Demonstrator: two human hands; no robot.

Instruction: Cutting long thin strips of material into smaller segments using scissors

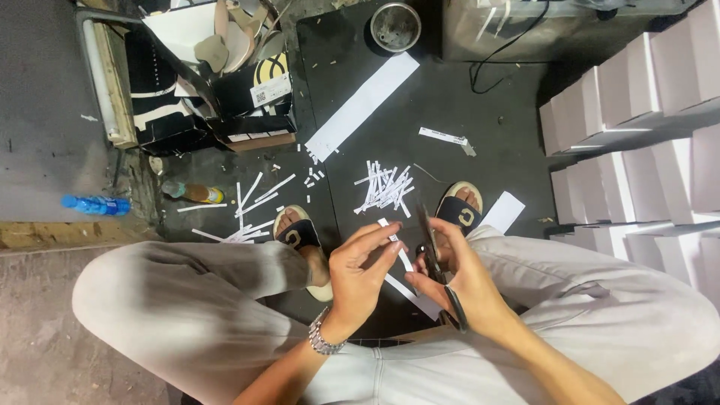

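Fingers (pixel 386 251) of your left hand (pixel 360 274) pinched white paper strip (pixel 400 255), held above your lap between your knees. Your right hand (pixel 465 281) gripped black scissors (pixel 439 262), fingers wrapped round handles, blades just beside strip; whether blades touched it, couldn't tell. Pile of cut strips (pixel 386 187) lay on dark floor mat (pixel 450 97) beyond your sandals. Long white sheet (pixel 360 105) near metal bowl (pixel 395 26). White boxes (pixel 645 150) stacked at right.
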